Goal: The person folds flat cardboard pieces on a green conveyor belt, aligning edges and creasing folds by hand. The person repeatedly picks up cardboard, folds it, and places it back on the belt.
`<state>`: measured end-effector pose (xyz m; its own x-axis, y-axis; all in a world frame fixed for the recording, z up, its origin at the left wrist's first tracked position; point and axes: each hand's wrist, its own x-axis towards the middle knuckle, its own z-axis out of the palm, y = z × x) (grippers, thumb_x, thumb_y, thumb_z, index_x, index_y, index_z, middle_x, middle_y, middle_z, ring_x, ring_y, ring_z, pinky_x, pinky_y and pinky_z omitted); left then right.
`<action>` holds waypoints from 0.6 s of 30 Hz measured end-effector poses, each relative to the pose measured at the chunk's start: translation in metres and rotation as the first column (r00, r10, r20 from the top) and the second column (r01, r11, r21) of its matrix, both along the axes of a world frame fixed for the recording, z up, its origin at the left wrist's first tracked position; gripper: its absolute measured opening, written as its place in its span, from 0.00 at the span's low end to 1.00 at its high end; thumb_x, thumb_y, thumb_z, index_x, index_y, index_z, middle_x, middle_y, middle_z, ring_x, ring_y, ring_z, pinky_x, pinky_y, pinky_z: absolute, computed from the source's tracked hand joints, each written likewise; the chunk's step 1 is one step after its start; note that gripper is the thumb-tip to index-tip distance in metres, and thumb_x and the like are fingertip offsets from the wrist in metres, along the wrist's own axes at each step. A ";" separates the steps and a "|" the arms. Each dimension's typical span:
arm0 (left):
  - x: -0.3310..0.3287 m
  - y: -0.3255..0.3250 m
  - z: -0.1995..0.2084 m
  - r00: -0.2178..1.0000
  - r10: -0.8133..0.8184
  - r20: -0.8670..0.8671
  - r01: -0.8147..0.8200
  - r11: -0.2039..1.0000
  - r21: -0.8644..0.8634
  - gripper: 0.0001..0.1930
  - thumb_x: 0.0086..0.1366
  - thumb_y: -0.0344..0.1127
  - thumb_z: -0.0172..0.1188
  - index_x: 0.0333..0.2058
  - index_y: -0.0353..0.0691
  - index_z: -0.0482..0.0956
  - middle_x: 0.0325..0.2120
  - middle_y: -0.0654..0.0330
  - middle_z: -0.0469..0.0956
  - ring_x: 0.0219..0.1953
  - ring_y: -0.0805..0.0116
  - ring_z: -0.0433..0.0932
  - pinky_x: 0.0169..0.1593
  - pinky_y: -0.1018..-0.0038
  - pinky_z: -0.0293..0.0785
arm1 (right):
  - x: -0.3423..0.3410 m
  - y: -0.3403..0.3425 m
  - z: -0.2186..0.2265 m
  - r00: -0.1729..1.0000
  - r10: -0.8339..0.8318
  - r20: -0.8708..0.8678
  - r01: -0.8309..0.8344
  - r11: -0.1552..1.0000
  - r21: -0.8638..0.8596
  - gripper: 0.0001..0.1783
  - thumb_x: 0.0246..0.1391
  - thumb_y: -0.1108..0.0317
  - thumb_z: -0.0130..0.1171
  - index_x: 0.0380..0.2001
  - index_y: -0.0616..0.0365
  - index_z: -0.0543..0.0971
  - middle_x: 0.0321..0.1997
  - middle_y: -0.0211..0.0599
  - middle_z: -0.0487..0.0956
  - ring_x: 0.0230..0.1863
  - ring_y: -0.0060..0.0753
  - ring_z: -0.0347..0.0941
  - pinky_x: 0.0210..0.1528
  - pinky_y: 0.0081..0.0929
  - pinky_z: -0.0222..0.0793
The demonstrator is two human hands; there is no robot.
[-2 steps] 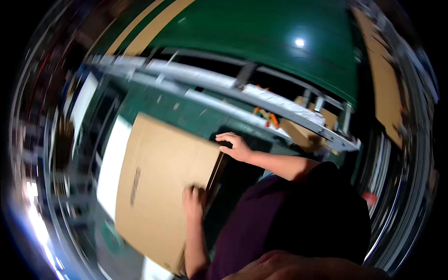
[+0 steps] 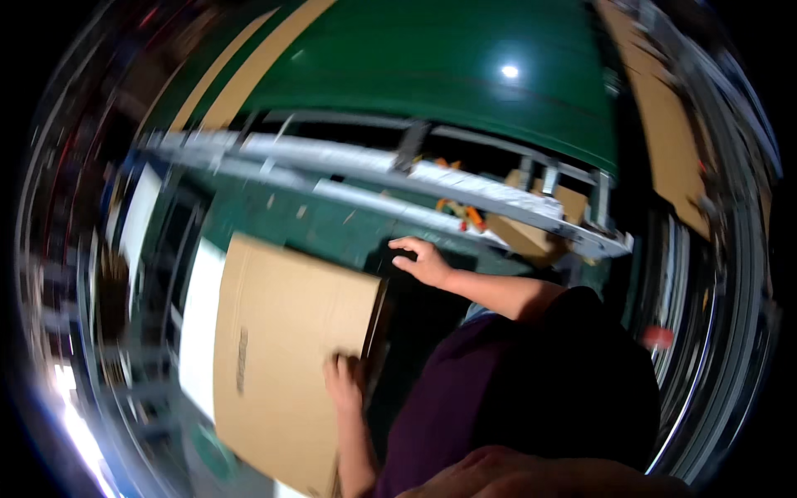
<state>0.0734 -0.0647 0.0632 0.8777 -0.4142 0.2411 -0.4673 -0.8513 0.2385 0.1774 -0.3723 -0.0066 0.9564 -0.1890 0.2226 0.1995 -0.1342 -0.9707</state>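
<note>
A large flattened brown cardboard box [image 2: 290, 349] lies tilted in front of me, blurred by motion. My left hand [image 2: 343, 378] presses on its face near the right edge, fingers curled against the board. My right hand [image 2: 423, 261] reaches forward past the box's upper right corner with fingers spread, holding nothing; whether it touches the corner is unclear. My dark purple sleeve and torso fill the lower right.
A long grey metal conveyor frame [image 2: 415, 178] crosses the view beyond the box. Behind it are another brown carton [image 2: 531, 236] and small orange items [image 2: 465, 216]. A white panel [image 2: 199, 315] lies under the box's left side. The green floor [image 2: 448, 75] has yellow stripes.
The flat box and both hands have shifted very slightly; my right hand sits a little further off the box's corner than before.
</note>
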 end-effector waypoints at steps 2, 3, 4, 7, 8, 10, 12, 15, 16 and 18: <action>-0.027 0.011 -0.042 0.986 0.164 0.005 -0.163 0.979 -0.122 0.16 0.54 0.32 0.64 0.41 0.36 0.75 0.45 0.44 0.73 0.46 0.43 0.72 0.49 0.57 0.70 | -0.006 -0.105 -0.030 0.954 -0.274 -0.121 0.298 0.912 0.282 0.12 0.51 0.72 0.61 0.41 0.61 0.77 0.39 0.30 0.79 0.43 0.25 0.74 0.47 0.26 0.70; -0.029 0.003 -0.036 0.984 0.177 0.009 -0.176 0.982 -0.064 0.16 0.55 0.31 0.64 0.42 0.34 0.74 0.45 0.43 0.73 0.47 0.43 0.72 0.50 0.57 0.70 | -0.009 -0.174 -0.062 0.880 -0.471 0.063 0.438 0.855 0.277 0.08 0.52 0.74 0.60 0.37 0.60 0.77 0.34 0.27 0.77 0.37 0.21 0.72 0.43 0.23 0.70; -0.029 -0.002 -0.027 0.976 0.217 0.013 -0.217 0.976 -0.004 0.17 0.55 0.30 0.64 0.43 0.33 0.74 0.46 0.42 0.73 0.47 0.43 0.72 0.52 0.57 0.70 | -0.026 -0.242 -0.064 0.810 -0.583 -0.061 0.560 0.739 0.375 0.06 0.53 0.72 0.59 0.34 0.57 0.75 0.30 0.26 0.74 0.31 0.19 0.70 0.35 0.21 0.68; -0.032 0.000 -0.045 0.979 0.201 0.019 -0.194 0.964 -0.183 0.17 0.58 0.27 0.60 0.47 0.33 0.74 0.46 0.46 0.74 0.48 0.52 0.73 0.50 0.62 0.71 | -0.102 -0.420 -0.037 0.428 -0.882 -0.199 0.826 0.292 0.482 0.17 0.57 0.52 0.59 0.26 0.52 0.69 0.20 0.22 0.66 0.19 0.17 0.62 0.17 0.20 0.56; -0.035 0.005 -0.059 0.951 0.286 -0.119 -0.310 0.888 -0.340 0.17 0.59 0.26 0.58 0.48 0.33 0.74 0.47 0.47 0.73 0.48 0.56 0.73 0.50 0.64 0.71 | -0.130 -0.465 -0.029 0.278 -0.921 -0.273 0.821 0.080 0.566 0.20 0.55 0.50 0.60 0.24 0.52 0.67 0.20 0.23 0.65 0.18 0.19 0.61 0.16 0.20 0.54; -0.025 0.003 -0.064 0.922 0.334 -0.194 -0.384 0.848 -0.365 0.17 0.59 0.26 0.58 0.48 0.33 0.74 0.47 0.47 0.73 0.48 0.56 0.73 0.50 0.64 0.71 | -0.191 -0.561 -0.033 -0.018 -0.923 -0.385 0.582 -0.323 0.746 0.20 0.54 0.51 0.63 0.31 0.58 0.72 0.27 0.33 0.74 0.21 0.27 0.70 0.17 0.23 0.65; -0.028 0.001 -0.060 0.908 0.369 -0.197 -0.416 0.849 -0.325 0.17 0.59 0.25 0.58 0.48 0.33 0.74 0.47 0.47 0.73 0.48 0.57 0.72 0.50 0.65 0.71 | -0.211 -0.583 -0.008 -0.070 -0.906 -0.418 0.443 -0.403 0.801 0.20 0.58 0.62 0.59 0.48 0.65 0.71 0.45 0.48 0.76 0.40 0.51 0.78 0.38 0.38 0.83; -0.023 -0.004 -0.062 0.887 0.389 -0.246 -0.456 0.821 -0.343 0.17 0.59 0.25 0.57 0.49 0.33 0.74 0.47 0.48 0.73 0.48 0.58 0.72 0.50 0.65 0.71 | -0.206 -0.602 -0.030 0.175 -0.912 -0.371 0.552 -0.221 0.804 0.14 0.59 0.65 0.55 0.44 0.63 0.73 0.42 0.48 0.77 0.40 0.47 0.78 0.41 0.38 0.80; -0.019 -0.005 -0.066 0.876 0.392 -0.283 -0.476 0.797 -0.372 0.17 0.60 0.25 0.57 0.49 0.33 0.74 0.48 0.48 0.72 0.48 0.58 0.72 0.50 0.66 0.71 | -0.185 -0.597 -0.053 0.353 -0.915 -0.196 0.637 0.082 0.767 0.12 0.59 0.65 0.54 0.41 0.62 0.75 0.39 0.46 0.78 0.40 0.44 0.78 0.42 0.36 0.78; -0.013 -0.008 -0.074 0.836 0.387 -0.389 -0.539 0.712 -0.449 0.17 0.60 0.25 0.57 0.49 0.33 0.74 0.48 0.48 0.72 0.48 0.59 0.72 0.50 0.66 0.71 | -0.120 -0.569 -0.098 0.691 -0.680 0.245 0.617 0.731 0.292 0.11 0.59 0.64 0.51 0.35 0.59 0.78 0.33 0.43 0.79 0.39 0.36 0.77 0.44 0.32 0.75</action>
